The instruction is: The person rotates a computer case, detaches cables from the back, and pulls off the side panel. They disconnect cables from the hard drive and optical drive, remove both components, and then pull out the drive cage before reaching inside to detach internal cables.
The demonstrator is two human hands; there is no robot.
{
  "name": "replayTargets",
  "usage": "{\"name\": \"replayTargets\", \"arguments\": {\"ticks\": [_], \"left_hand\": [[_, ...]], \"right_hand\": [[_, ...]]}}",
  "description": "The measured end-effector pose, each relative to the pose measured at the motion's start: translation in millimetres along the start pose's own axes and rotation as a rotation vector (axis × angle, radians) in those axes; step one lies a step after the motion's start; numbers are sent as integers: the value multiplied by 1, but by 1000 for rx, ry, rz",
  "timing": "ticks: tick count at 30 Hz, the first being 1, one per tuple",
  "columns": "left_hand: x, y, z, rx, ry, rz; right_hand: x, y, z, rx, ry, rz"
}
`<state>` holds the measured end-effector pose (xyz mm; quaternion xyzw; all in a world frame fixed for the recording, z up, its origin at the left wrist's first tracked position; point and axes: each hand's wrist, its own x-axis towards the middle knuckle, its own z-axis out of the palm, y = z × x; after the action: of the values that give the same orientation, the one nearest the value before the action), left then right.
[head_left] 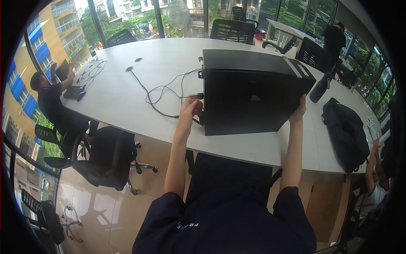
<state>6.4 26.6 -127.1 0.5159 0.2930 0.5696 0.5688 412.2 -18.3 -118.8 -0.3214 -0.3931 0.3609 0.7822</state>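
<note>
A black computer tower (249, 101) stands on the white table (169, 59) right in front of me, its rear end to the left. My left hand (191, 108) is at that rear end, thumb and fingers closed round a black cable plug (199, 96) at the back panel. Against the tower's right end, my right hand (299, 110) grips the edge; its fingertips are partly hidden. A thin cable (163, 87) loops over the table behind my left hand. A thicker black cable (146, 89) runs from a table grommet (129, 69) toward the tower's lower rear.
To the right are a dark bottle (320, 87) and a black backpack (346, 133). At the table's left end a seated person (53, 95) holds up a dark flat object, near tangled cables (94, 70). An office chair (105, 158) stands at the left. Other people are at the right.
</note>
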Motion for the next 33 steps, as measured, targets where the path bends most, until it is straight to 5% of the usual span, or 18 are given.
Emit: {"name": "replayTargets", "arguments": {"ticks": [3,21,33], "left_hand": [[1,15,11,-220,40,44],[7,-8,43,-80,235,301],[3,-3,45,-190,242,218]], "right_hand": [[3,1,-3,15,-24,-1],[0,-1,0,-38,9,17],[3,3,-11,50,-165,-22]]}}
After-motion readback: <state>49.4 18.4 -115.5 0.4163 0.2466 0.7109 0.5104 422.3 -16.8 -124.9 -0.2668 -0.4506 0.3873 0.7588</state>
